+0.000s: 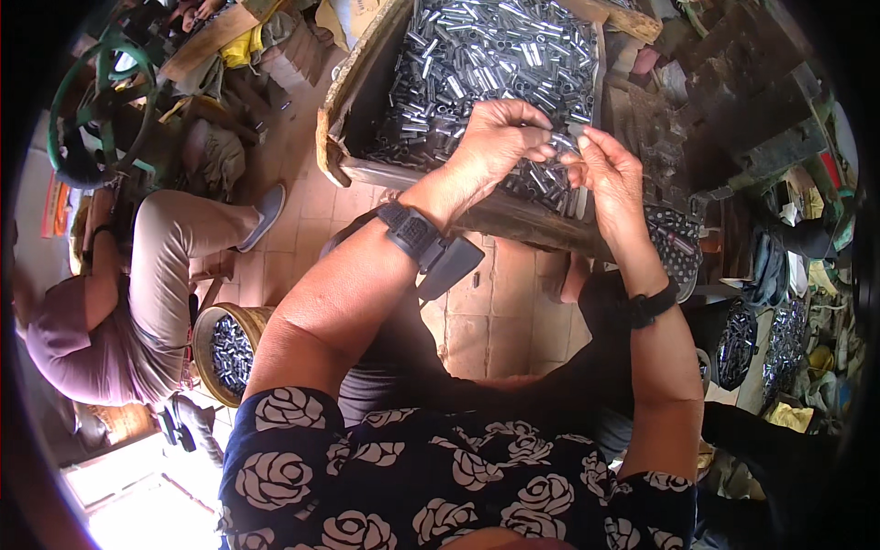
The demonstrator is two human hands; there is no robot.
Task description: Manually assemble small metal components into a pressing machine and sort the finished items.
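Note:
My left hand (500,139) is over the near part of a wooden tray (385,176), its thumb and fingers closed in a pinch. Small shiny metal tubes (486,69) are heaped in that tray. At the left fingertips shows a short metal tube (565,143), partly covered by the fingers. Close beside it on the right, my right hand (607,172) has its thumb and index finger pressed together near the tube's other end. What the right fingertips grip is too small to make out.
A round tub (203,348) of metal pieces stands at the left, near a seated person (101,321). More metal pieces fill a dark container (736,344) at the right. Dark metal blocks (752,119) are stacked right of the tray. A green wheel (101,110) is at the far left.

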